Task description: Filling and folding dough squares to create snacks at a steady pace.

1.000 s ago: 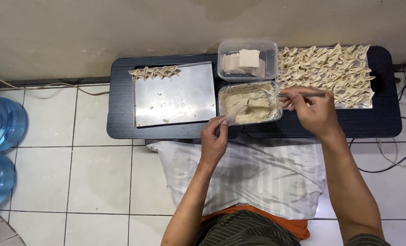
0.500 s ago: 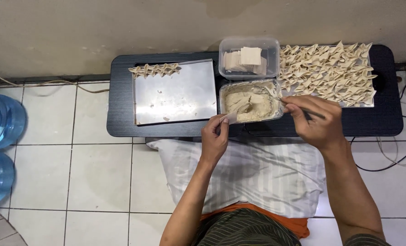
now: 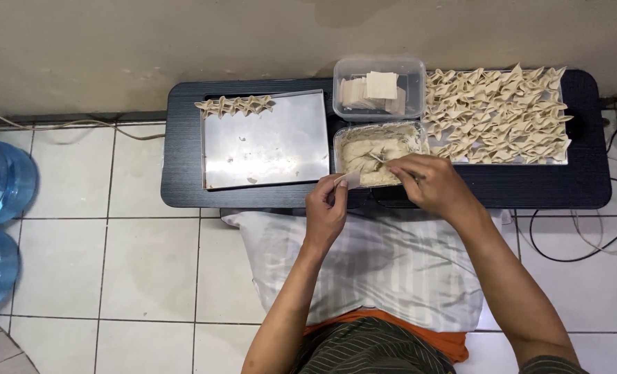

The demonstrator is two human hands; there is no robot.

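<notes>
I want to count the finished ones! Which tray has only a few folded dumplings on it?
The shiny metal tray on the left: just one short row of folded dumplings along its far edge. The tray on the right is covered with them.

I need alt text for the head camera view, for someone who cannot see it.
Seen from above, a person's left hand holds a small wrapper while the right hand reaches over a tub of pale filling on a low black table. Folded dumplings fill the right side beside a metal tray.
</notes>
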